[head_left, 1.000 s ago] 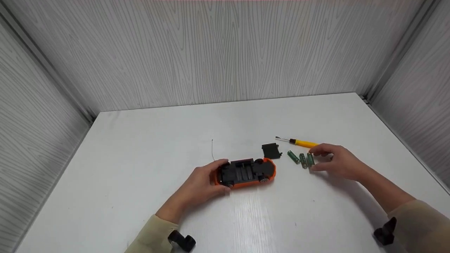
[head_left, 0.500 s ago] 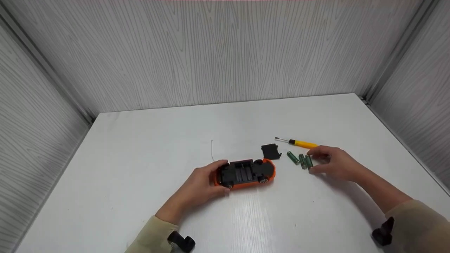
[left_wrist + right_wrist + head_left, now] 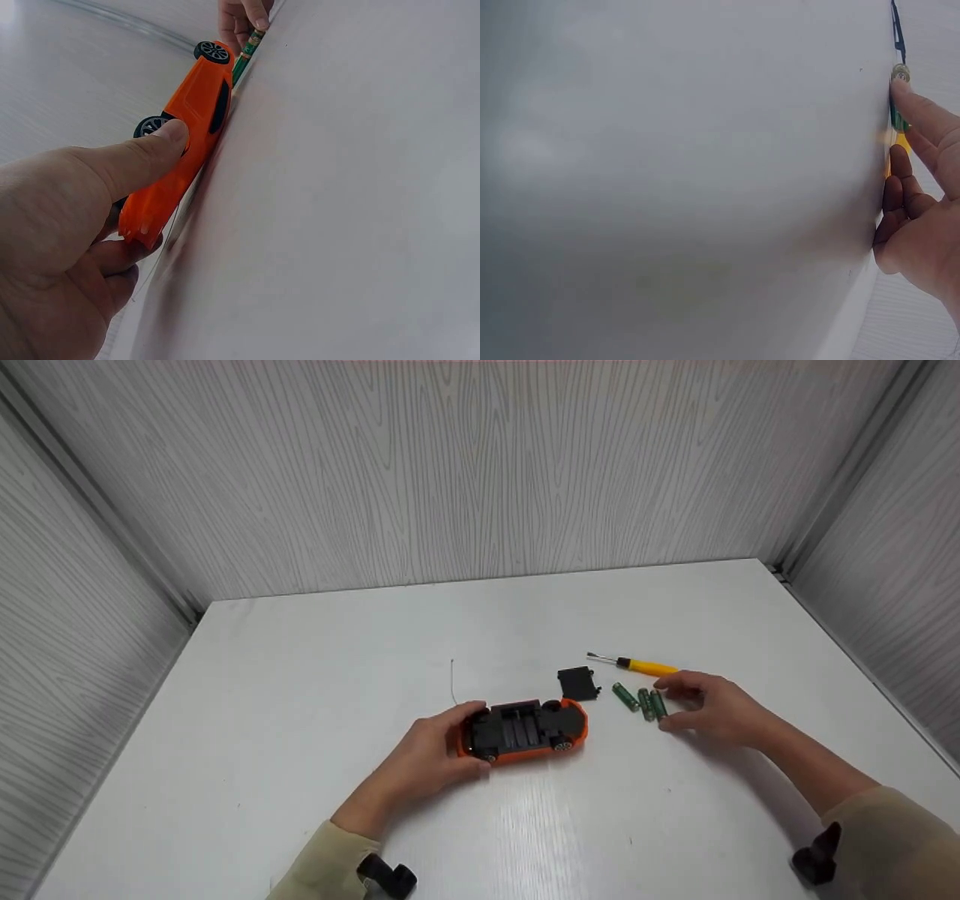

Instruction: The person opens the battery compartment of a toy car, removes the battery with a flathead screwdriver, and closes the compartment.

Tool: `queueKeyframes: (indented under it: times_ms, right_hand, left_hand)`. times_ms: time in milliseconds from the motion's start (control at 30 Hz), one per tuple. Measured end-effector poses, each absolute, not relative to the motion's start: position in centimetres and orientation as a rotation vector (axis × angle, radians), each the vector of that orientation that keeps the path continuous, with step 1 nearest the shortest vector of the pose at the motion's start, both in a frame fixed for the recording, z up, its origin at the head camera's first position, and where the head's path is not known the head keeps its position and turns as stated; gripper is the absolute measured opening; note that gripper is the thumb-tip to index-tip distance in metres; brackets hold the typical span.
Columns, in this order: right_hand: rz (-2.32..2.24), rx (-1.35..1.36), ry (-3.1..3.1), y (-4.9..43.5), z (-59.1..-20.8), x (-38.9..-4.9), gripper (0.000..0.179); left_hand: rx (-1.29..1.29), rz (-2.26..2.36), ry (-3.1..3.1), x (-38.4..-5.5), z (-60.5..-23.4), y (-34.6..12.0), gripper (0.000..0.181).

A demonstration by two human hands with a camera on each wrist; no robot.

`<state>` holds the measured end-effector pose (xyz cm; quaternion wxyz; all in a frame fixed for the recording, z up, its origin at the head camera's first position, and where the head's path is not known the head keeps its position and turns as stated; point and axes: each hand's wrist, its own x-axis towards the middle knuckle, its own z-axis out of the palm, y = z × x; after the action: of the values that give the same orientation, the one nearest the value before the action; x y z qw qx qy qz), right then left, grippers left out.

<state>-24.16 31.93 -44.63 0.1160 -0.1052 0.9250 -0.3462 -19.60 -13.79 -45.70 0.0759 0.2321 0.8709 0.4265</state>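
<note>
My left hand grips one end of an orange toy car, thumb along one side and fingers on the other. The car lies upside down, its black underside up, with a bare ribbed battery compartment showing. To the right, three green batteries lie side by side, the left one slanted and the middle one close beside the third. My right hand pinches that rightmost battery end to end between thumb and index finger. In the right wrist view the index fingertip overlaps a battery.
A black battery cover lies just beyond the car's front. Behind the batteries is a yellow-handled screwdriver, its tip pointing left. A thin wire antenna sticks out past the car's far side. Wood-grain panels wall the white table.
My right hand has shifted slightly left, bringing the pinched battery closer to the middle one. The left hand and the car have stayed in place.
</note>
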Motion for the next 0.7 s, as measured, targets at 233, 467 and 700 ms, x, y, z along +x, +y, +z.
queueKeyframes:
  times_ms: [233, 467, 700]
  right_hand:
    - [-0.995, -0.305, 2.703, 31.97, -44.69, -24.17, 0.072]
    - [-0.993, -0.29, 2.716, 32.14, -44.59, -24.22, 0.072]
    - [-1.043, -0.324, 2.745, 32.02, -44.05, -24.02, 0.069]
  left_hand:
    - [0.656, 1.292, 2.584, -19.63, -45.7, -13.73, 0.083]
    - [0.666, 1.283, 2.59, -19.75, -45.63, -13.61, 0.083]
    - [0.668, 1.282, 2.593, -19.65, -45.78, -13.62, 0.083]
